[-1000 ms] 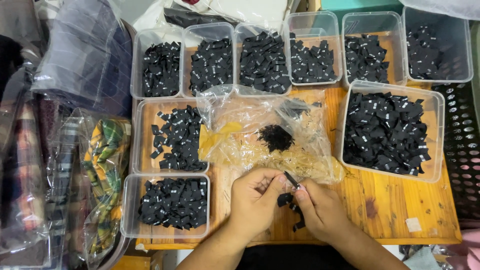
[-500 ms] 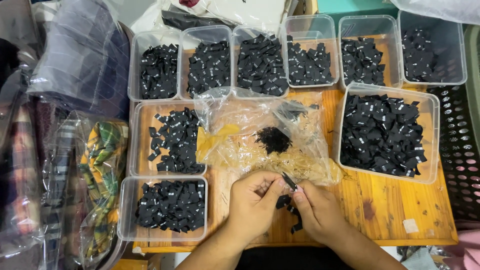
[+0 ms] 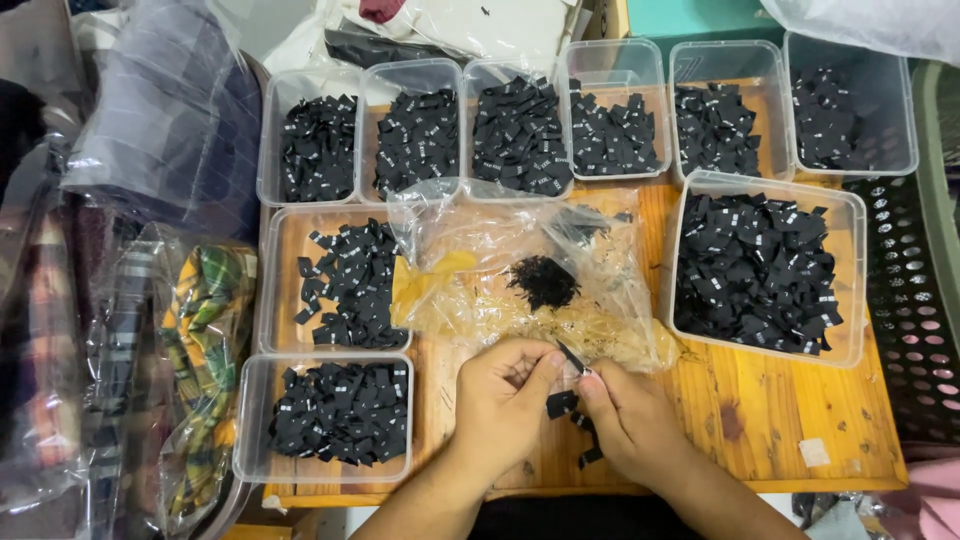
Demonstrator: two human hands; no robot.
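Note:
My left hand (image 3: 505, 400) and my right hand (image 3: 630, 420) meet over the front edge of a wooden table (image 3: 770, 420). Together they pinch a small black fabric label (image 3: 572, 358) between the fingertips. A few more black labels (image 3: 575, 420) lie on the wood under my hands. Just beyond my fingers lies a crumpled clear plastic bag (image 3: 500, 270) with a small heap of black scraps (image 3: 543, 280) on it.
Clear plastic tubs full of black labels ring the bag: several along the back (image 3: 520, 130), a large one at right (image 3: 765, 270), two at left (image 3: 340, 285) (image 3: 335, 415). Bagged fabrics (image 3: 190, 340) pile up at far left. A dark perforated basket (image 3: 915, 310) stands at right.
Both hands stay in place at the table's front edge, with the fingers working the small black label. The view has shifted slightly.

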